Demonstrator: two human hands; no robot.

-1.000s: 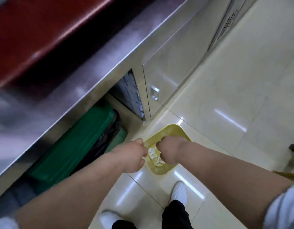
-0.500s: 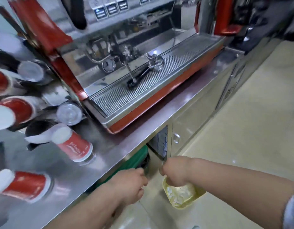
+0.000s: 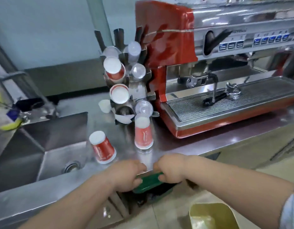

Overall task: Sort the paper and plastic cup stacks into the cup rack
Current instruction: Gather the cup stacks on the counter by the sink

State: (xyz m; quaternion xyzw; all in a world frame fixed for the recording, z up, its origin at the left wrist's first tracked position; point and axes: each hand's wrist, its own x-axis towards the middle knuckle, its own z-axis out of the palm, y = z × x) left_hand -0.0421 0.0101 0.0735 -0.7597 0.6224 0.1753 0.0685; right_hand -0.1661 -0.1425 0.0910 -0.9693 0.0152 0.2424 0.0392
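Note:
The steel cup rack (image 3: 137,90) stands on the counter beside the espresso machine. Its tubes hold red paper cup stacks (image 3: 114,68) and clear plastic cup stacks (image 3: 138,71). One red paper cup stack (image 3: 103,149) stands upside down and tilted near the sink. A second red stack (image 3: 143,133) stands upside down in front of the rack, with clear plastic around it. Loose white cups (image 3: 105,105) lie at the rack's foot. My left hand (image 3: 126,175) and my right hand (image 3: 171,169) are closed fists at the counter's front edge. Nothing shows in either.
A steel sink (image 3: 48,146) lies left of the cups. The red espresso machine (image 3: 225,83) fills the right of the counter. Under the counter edge sit a green bin lid (image 3: 150,180) and, on the floor, a yellow bin (image 3: 210,215).
The view swung up from the floor to the counter. Both hands rose from over the yellow bin to the counter's front edge, still closed.

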